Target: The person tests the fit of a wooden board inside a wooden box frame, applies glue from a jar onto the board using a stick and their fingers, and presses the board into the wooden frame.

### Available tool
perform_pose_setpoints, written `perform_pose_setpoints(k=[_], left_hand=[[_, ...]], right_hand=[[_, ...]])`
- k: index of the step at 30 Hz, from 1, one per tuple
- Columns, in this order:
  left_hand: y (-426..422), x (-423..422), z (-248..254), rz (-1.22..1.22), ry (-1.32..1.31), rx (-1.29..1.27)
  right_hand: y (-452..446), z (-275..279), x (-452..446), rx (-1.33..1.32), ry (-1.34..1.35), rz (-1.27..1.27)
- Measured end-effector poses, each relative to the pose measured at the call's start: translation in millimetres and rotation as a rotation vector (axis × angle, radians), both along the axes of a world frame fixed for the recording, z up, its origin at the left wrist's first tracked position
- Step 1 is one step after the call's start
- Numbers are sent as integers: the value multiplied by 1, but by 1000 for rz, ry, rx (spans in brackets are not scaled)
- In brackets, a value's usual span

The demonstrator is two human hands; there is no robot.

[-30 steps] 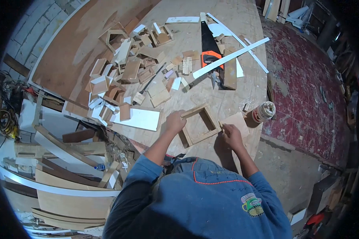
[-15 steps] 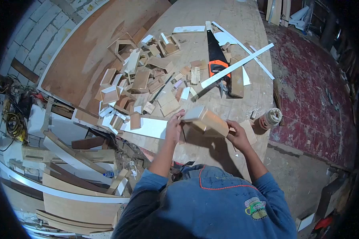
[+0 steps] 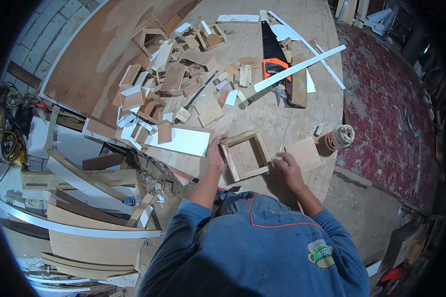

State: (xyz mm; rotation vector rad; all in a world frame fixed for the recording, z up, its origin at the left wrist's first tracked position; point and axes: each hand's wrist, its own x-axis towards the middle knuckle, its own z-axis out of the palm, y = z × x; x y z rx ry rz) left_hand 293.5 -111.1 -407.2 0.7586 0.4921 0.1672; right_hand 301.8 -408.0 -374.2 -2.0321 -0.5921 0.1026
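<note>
A small square wooden frame [image 3: 230,161] lies on the workbench in front of me, its opening facing up. Whether it has a bottom I cannot tell. My left hand [image 3: 216,152] is closed on its left side near the upper left corner. Just off the lower right corner is my right hand [image 3: 288,171], fingers bent together. Anything between those fingers is too small or hidden to name. A flat, pale wooden piece [image 3: 305,154] lies right beside the right hand, with an open jar [image 3: 339,138] past it.
Many wooden offcuts and small box pieces [image 3: 173,79] are heaped at the left of the workbench [image 3: 302,24]. A handsaw [image 3: 273,49] lies at the back under a white strip [image 3: 302,67]. A white board [image 3: 183,142] sits left of my left hand. Curved panels [image 3: 84,213] stand at lower left.
The wooden frame has come down from a raised tilt and now shows its opening upward. My right hand has left its right end and sits just beside it. The left hand keeps its hold.
</note>
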Motion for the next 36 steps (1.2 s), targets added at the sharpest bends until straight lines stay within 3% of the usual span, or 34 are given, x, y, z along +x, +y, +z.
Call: perform_pose_setpoints(k=[1,2,4,6,7,9,11,13,15,16,20,22,24,26,27,28,29,34,36], left_hand=[[-1,0,2,0,1,-3],[-3,0,4,-18,37,55],[-2,0,3,-35,74,111],[1,5,-1,-85,57,769],[-2,8,14,-85,52,765],[-21,11,90,-140,48,1645],[-52,5,176,-502,-273,1386],[-91,-13,279,-808,-615,1472],[-123,-29,350,-884,-1053,1512],[-142,-45,359,-536,-1225,1509],[-136,-60,368,-633,-1158,1564],[-137,-63,377,-700,-1154,1601],[-142,-61,391,-765,-1206,1644],[-132,-67,399,-843,-1190,1697],[-118,-78,401,-870,-1133,1733],[-108,-86,405,-892,-1088,1773],[-96,-92,409,-924,-1056,1809],[-61,-109,429,-1142,-1046,1934],[-24,-98,398,-809,-594,1923]], right_hand=[[-4,2,9,41,160,-183],[-22,-10,27,-211,-302,-48],[-46,1,60,-540,-400,29],[-57,19,73,-714,-249,130],[-59,16,78,-718,-252,128],[-61,8,88,-878,-335,200],[-56,13,89,-900,-293,189],[-50,17,89,-926,-251,190],[-38,38,82,-899,-287,140],[-32,48,80,-904,-284,149],[-38,31,83,-945,-302,140],[-39,37,81,-1038,-179,93],[-60,18,81,-928,-453,13],[-83,-12,87,-826,-433,-116],[-53,62,66,-776,-367,-108],[-76,47,67,-728,-311,-111],[-70,68,53,-600,-58,-189],[-80,93,15,-619,-84,-294],[-67,102,3,-417,-124,-497]])
